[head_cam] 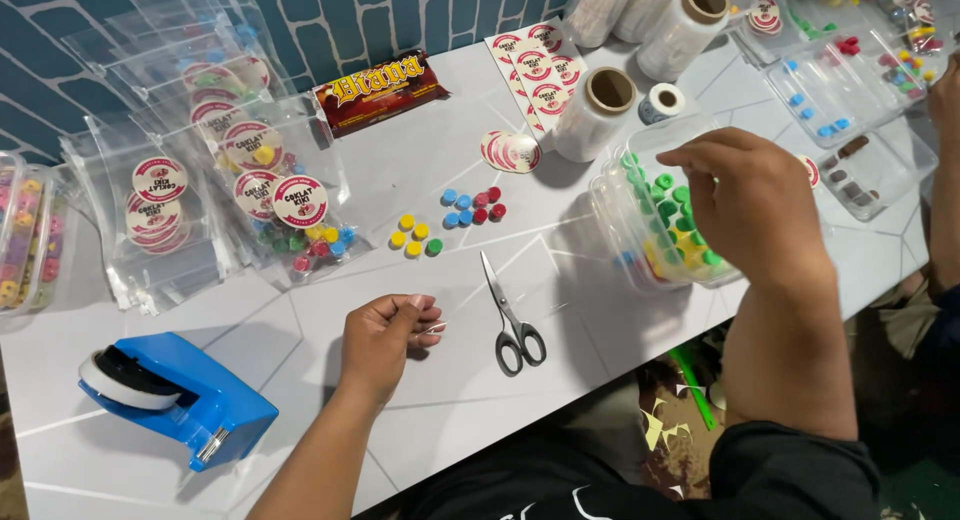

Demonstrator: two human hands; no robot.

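Note:
My left hand (385, 335) rests on the white table (450, 400), fingers curled around what looks like a small clear plastic bag. My right hand (745, 205) reaches into a clear plastic tub (625, 215) full of green and yellow round candies; whether it holds one is hidden. Small loose candies lie between the hands: a yellow and green group (413, 237) and a blue and red group (472, 206). Scissors (510, 315) lie closed just right of my left hand.
A blue tape dispenser (170, 395) sits at the near left. Filled clear bags with round stickers (255, 175) pile up at the far left. Sticker sheets (535, 75), wrap rolls (600, 110), a brown packet (380, 90) and trays (835, 85) line the back. Another person's arm (945, 180) is at right.

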